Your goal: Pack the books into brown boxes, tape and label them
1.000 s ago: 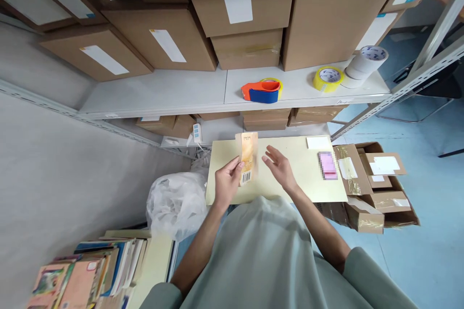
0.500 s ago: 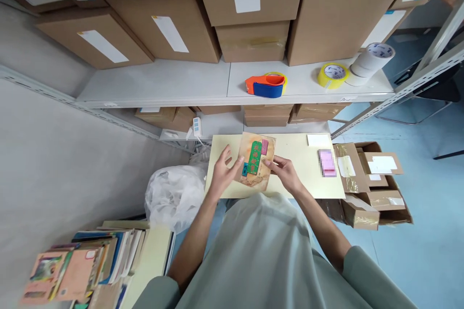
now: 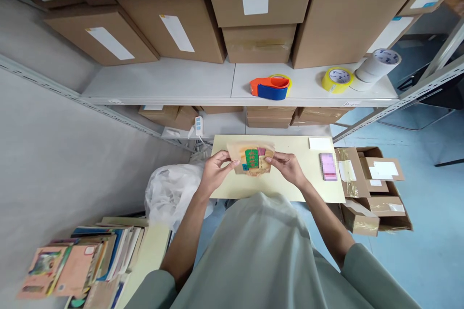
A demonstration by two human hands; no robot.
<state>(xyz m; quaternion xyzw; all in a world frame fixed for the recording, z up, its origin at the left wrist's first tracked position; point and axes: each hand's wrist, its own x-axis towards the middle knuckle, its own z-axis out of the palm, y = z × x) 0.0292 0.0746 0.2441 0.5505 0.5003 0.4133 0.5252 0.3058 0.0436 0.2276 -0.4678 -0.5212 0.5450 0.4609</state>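
Between my two hands is a worn tan book, with a green title panel and small pink and blue patches on its cover. My left hand pinches its left edge, thumb on the cover and fingers behind. At the right edge, my right hand grips it the same way. The book is held above the pale yellow table, tilted so that its cover looks foreshortened. A pixelated pink-purple item lies on the table to the right, near a white card.
A shelf ahead bears cardboard boxes, an orange-and-blue tape dispenser, yellow tape and white rolls. Left are a white plastic bag and stacked books. An open carton holding smaller boxes stands right.
My left hand, previously with fingers spread at the book's left side, now grips that edge. The book has tilted and straightened, its cover appearing shorter. The view has shifted slightly.
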